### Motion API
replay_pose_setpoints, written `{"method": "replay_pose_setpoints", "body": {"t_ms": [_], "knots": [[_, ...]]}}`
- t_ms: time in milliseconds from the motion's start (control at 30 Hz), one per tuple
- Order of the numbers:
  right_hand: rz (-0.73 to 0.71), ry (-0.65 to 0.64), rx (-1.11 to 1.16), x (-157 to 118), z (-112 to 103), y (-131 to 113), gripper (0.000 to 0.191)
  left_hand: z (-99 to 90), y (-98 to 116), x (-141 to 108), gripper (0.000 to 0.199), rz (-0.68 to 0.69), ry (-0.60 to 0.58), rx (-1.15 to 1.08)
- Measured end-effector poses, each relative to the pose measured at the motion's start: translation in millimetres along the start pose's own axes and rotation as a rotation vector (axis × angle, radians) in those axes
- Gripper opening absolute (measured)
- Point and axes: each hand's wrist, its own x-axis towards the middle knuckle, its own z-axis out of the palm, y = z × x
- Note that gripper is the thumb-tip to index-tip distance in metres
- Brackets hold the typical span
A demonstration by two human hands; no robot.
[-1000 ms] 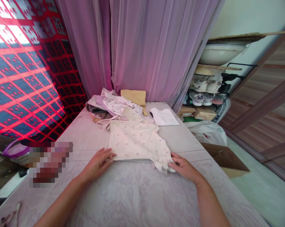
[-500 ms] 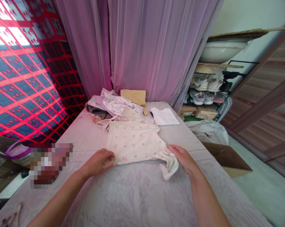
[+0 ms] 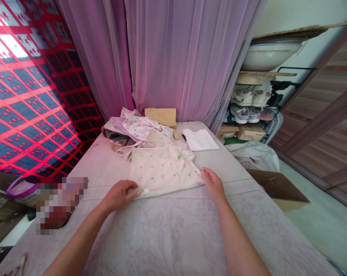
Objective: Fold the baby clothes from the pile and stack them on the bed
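head view: left hand [image 3: 120, 196] open, fingers resting on hem of cream printed shirt [image 3: 161, 172], which lies flat on floral sheet [image 3: 167, 237]; right hand [image 3: 213, 184] open, fingertips at shirt's right edge, no firm grip.

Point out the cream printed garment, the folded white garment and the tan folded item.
Cream printed garment [image 3: 161, 172]: head view, on its flat middle.
Folded white garment [image 3: 199, 140]: head view, on its top face.
Tan folded item [image 3: 161, 117]: head view, on its upper part.
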Motion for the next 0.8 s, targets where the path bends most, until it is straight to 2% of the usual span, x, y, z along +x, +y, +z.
{"method": "replay_pose_setpoints", "body": {"t_ms": [133, 267, 333, 400, 467, 567, 667, 800], "knots": [[-0.03, -0.056, -0.267, -7, -5, -6, 0.046, -0.6, -2, -8, 0.025, 0.148, -0.06, 0.04], [-0.098, -0.114, -0.571, 8, 3, -35, 0.036, 1.5, -4, -8, 0.02, 0.136, -0.024, 0.034], [-0.156, -0.136, -0.641, 23, 13, -54, 0.035, 2.2, -5, -6, 0.022, 0.125, -0.017, 0.013], [-0.149, -0.181, -0.636, 38, 28, -70, 0.036, 2.1, -6, -4, 0.024, 0.125, -0.016, -0.021], [-0.033, -0.294, -0.578, 51, 43, -81, 0.038, 1.9, -8, -3, 0.026, 0.131, -0.018, -0.064], [0.045, -0.397, -0.556, 61, 55, -87, 0.027, 3.0, -12, -6, 0.028, 0.141, -0.03, -0.13], [0.026, -0.429, -0.529, 63, 46, -89, 0.011, 3.9, -17, -14, 0.026, 0.127, -0.041, -0.193], [0.005, -0.394, -0.459, 73, 21, -102, 0.015, -7.0, -14, -14, 0.03, 0.03, -0.004, -0.272]]}}
